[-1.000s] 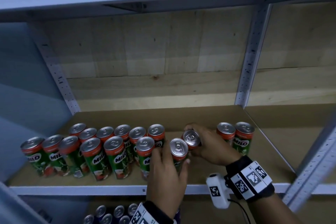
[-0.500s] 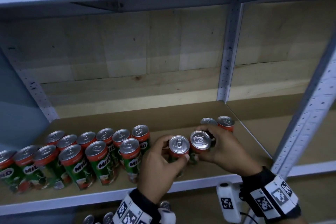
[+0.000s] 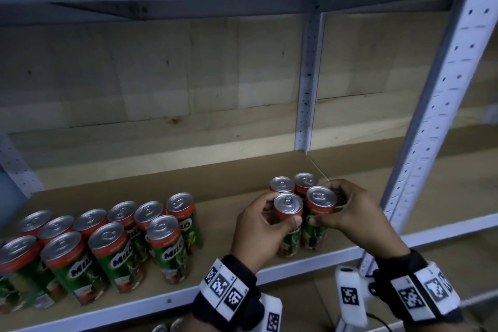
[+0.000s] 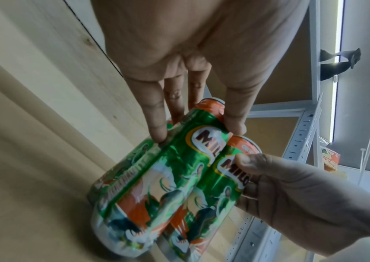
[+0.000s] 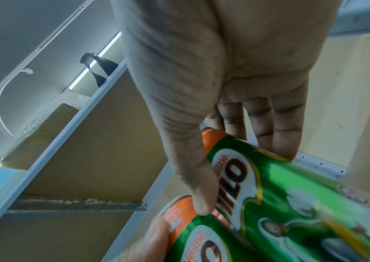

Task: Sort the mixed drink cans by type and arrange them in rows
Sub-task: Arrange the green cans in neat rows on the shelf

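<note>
Two green and orange Milo cans stand side by side near the shelf's front right. My left hand [image 3: 265, 220] grips the left can [image 3: 287, 202] between thumb and fingers. My right hand [image 3: 339, 210] grips the right can [image 3: 321, 197] the same way. The left wrist view shows both cans [image 4: 168, 177] upright and touching, my left fingers [image 4: 154, 120] and thumb wrapped round one. In the right wrist view my right thumb [image 5: 198, 200] presses the label of its can [image 5: 291, 195]. Directly behind them stand two more Milo cans [image 3: 293, 183].
Several Milo cans [image 3: 113, 240] stand in two rows on the left of the brown shelf board [image 3: 215, 186]. A white perforated upright [image 3: 436, 121] rises close to my right hand. More can tops [image 3: 167, 327] show on the shelf below.
Both hands have carried their cans to the right, away from the long rows, and set them in front of the two cans by the rear upright. The head view has swung right.
</note>
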